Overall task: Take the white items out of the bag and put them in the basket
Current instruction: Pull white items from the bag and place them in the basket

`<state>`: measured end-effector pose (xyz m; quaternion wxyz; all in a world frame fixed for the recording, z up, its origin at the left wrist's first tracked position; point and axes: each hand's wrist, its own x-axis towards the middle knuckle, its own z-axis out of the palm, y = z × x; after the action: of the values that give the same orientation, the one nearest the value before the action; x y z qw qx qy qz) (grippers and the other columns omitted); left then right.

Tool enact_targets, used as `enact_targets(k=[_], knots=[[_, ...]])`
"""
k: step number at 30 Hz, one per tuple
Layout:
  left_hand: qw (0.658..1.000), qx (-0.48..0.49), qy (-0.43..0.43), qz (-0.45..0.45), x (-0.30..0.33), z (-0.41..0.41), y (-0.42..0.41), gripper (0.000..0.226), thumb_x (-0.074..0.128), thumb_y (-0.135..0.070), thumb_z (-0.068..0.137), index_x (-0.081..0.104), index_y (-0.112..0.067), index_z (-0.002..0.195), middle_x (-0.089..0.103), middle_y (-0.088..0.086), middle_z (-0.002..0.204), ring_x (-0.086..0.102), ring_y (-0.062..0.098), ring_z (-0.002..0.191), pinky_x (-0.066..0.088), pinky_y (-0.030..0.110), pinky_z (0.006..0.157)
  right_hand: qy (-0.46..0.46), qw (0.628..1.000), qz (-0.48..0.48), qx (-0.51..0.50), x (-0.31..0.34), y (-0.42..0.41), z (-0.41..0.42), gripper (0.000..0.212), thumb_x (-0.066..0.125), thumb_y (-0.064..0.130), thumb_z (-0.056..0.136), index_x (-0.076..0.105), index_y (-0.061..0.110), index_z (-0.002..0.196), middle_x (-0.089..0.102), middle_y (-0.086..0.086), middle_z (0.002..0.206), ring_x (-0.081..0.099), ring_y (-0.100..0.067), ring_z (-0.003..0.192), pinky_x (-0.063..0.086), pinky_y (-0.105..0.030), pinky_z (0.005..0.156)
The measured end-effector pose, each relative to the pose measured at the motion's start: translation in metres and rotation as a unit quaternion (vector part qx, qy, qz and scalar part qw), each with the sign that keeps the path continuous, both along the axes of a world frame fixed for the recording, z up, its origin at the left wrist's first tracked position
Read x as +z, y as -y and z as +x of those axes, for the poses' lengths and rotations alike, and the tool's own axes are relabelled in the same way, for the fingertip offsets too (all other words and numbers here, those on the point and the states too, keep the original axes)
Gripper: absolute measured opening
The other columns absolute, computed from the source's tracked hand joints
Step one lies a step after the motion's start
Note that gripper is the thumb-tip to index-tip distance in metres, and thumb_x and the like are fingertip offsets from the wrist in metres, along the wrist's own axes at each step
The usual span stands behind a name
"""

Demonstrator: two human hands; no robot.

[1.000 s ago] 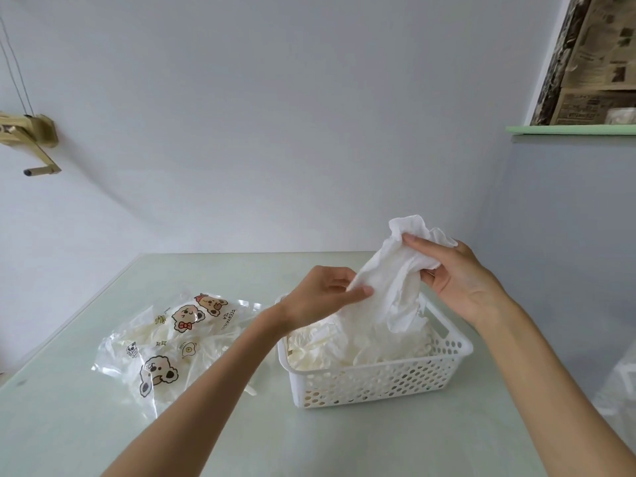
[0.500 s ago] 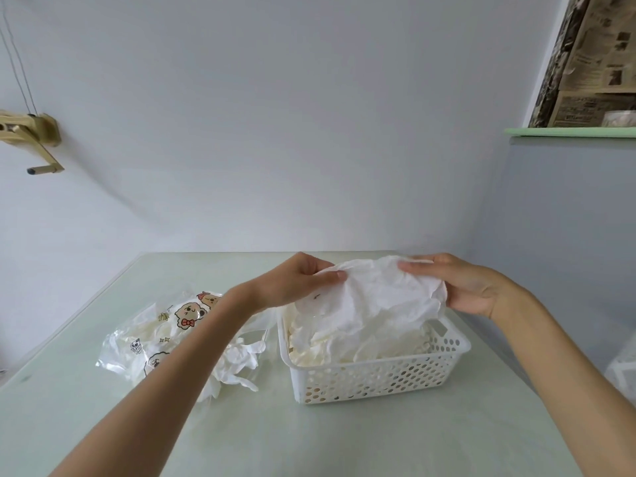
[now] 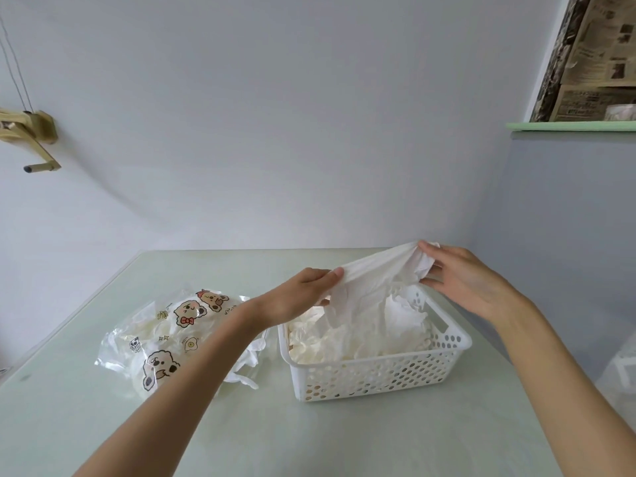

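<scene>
And now the thin white crumpled sheet (image 3: 375, 273) is pulled out taut between both hands. Half a second ago it sat bunched low over the white perforated plastic basket (image 3: 378, 373); a second ago it hung tall from the right hand. So it has gone up, down, and now stretched sideways, with its lower edge trailing down onto the heap of white items (image 3: 361, 335) already in the basket. My read: this piece is being spread or straightened just before it is laid in, so this one transfer is nearly done but not yet released.

The left hand (image 3: 303, 297) comes in from the lower left, forearm crossing in front of the clear plastic bag with cartoon bear prints (image 3: 172, 335), its grip pinching the sheet's near end between thumb and fingertips. The right hand (image 3: 461, 277) is a little higher, above the basket's far right corner, its grip closed on the gathered other end with the fingers curled round it.

The bag lies on the pale green table (image 3: 309, 438) just left of the basket, white pieces visibly left inside and spilling from its mouth, so more remains to fetch.
</scene>
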<state>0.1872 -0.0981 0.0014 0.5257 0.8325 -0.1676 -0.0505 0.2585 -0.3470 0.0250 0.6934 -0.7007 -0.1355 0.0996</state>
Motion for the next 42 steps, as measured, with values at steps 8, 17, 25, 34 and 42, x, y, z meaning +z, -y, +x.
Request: enact_targets(k=[8, 17, 25, 34, 42], knots=[[0.939, 0.269, 0.189, -0.101, -0.017, 0.008, 0.027, 0.048, 0.051, -0.033, 0.098, 0.030, -0.014, 0.059, 0.026, -0.001, 0.057, 0.025, 0.014, 0.057, 0.021, 0.028, 0.055, 0.068, 0.961, -0.025, -0.268, -0.006, -0.048, 0.010, 0.035, 0.047, 0.017, 0.096, 0.041, 0.015, 0.061, 0.040, -0.007, 0.064, 0.039, -0.020, 0.060, 0.031, -0.028, 0.057], [0.880, 0.371, 0.214, -0.203, -0.011, 0.006, 0.009, 0.045, 0.050, -0.036, 0.094, 0.035, -0.009, 0.061, 0.030, 0.002, 0.058, 0.028, 0.017, 0.056, 0.028, 0.030, 0.058, 0.443, 0.815, -0.278, -0.249, 0.003, -0.053, -0.031, 0.035, 0.046, 0.030, 0.100, 0.034, 0.028, 0.067, 0.025, 0.010, 0.047, 0.028, -0.009, 0.044, 0.025, -0.022, 0.048], [0.846, 0.409, 0.246, 0.239, -0.024, 0.010, -0.004, 0.040, 0.032, -0.043, 0.102, 0.051, -0.015, 0.082, 0.053, 0.008, 0.064, 0.055, 0.040, 0.077, 0.032, 0.036, 0.060, 0.282, 0.886, -0.328, -0.168, -0.029, -0.041, -0.005, 0.041, 0.045, 0.029, 0.099, 0.040, 0.017, 0.060, 0.040, 0.000, 0.056, 0.043, -0.023, 0.059, 0.025, -0.033, 0.054], [0.726, 0.206, 0.242, 0.610, -0.059, 0.077, 0.030, 0.016, 0.041, -0.016, 0.103, 0.053, -0.016, 0.113, 0.059, -0.002, 0.091, 0.063, 0.023, 0.098, 0.017, 0.025, 0.049, 0.317, 0.677, -0.647, -0.153, -0.083, -0.021, 0.043, 0.026, 0.032, 0.018, 0.104, 0.058, 0.013, 0.103, 0.066, -0.006, 0.105, 0.062, -0.028, 0.092, 0.033, -0.029, 0.064], [0.704, 0.158, 0.349, 0.598, -0.051, 0.081, 0.026, 0.040, 0.084, -0.051, 0.063, 0.062, -0.021, 0.077, 0.057, -0.007, 0.065, 0.057, 0.012, 0.059, 0.028, 0.024, 0.047, 0.393, 0.562, -0.721, -0.100, -0.078, -0.028, 0.045, 0.041, 0.036, 0.047, 0.100, 0.047, 0.013, 0.121, 0.066, -0.002, 0.105, 0.065, -0.022, 0.096, 0.035, -0.028, 0.063]])
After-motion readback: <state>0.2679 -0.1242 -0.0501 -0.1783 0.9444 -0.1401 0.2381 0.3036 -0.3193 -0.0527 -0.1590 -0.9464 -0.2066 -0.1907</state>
